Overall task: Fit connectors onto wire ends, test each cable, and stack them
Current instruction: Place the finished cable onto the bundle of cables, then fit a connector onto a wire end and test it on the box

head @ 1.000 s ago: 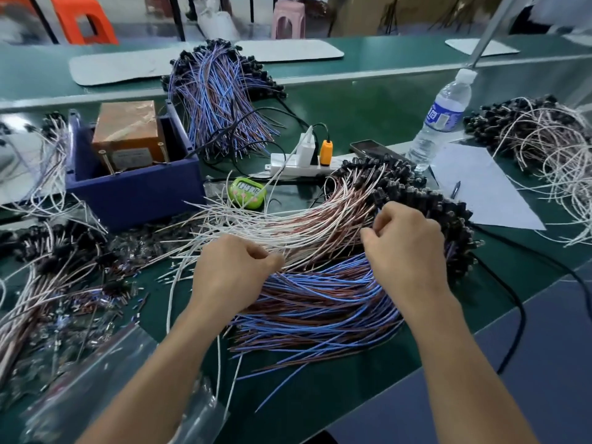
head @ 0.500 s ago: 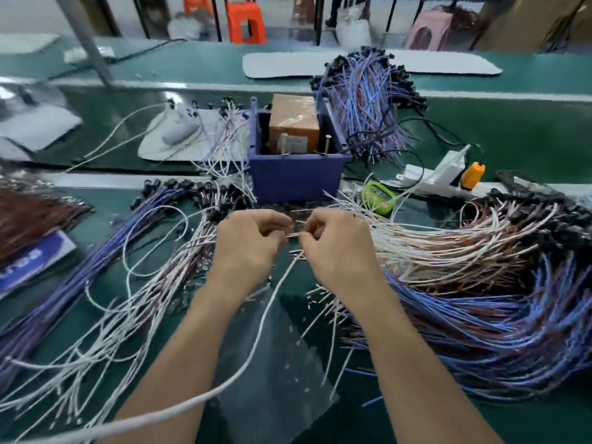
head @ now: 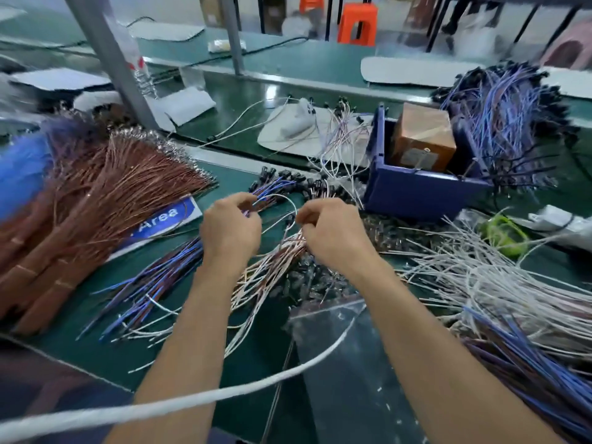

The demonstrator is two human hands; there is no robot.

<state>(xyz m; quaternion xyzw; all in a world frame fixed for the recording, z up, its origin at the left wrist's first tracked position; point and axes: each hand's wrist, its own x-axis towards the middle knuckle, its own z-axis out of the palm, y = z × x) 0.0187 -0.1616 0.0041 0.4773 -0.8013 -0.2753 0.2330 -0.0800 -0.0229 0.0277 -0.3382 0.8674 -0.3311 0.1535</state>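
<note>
Both hands sit at mid-frame over the green table, close together but not touching. The left hand has its fingers curled, the tips pinching one end of a thin white wire. The wire arcs up and over to the right hand, whose curled fingers pinch the other end. A small dark piece sits at the right fingertips; too small to tell if it is a connector. Under the hands lies a loose pile of white and brown wires, with a fan of blue and purple wires just left of it, their black connector ends pointing up-frame. Left of frame: tied bundles of brown wire, partly covering a blue label reading "Area". Right of frame: a broad spread of white wires. Upper right: a blue bin holding a brown box, and beyond it a heap of blue wires with black ends. A clear plastic bag lies at lower centre. A thick white cord, blurred, crosses the bottom of the frame in front of both forearms.
</note>
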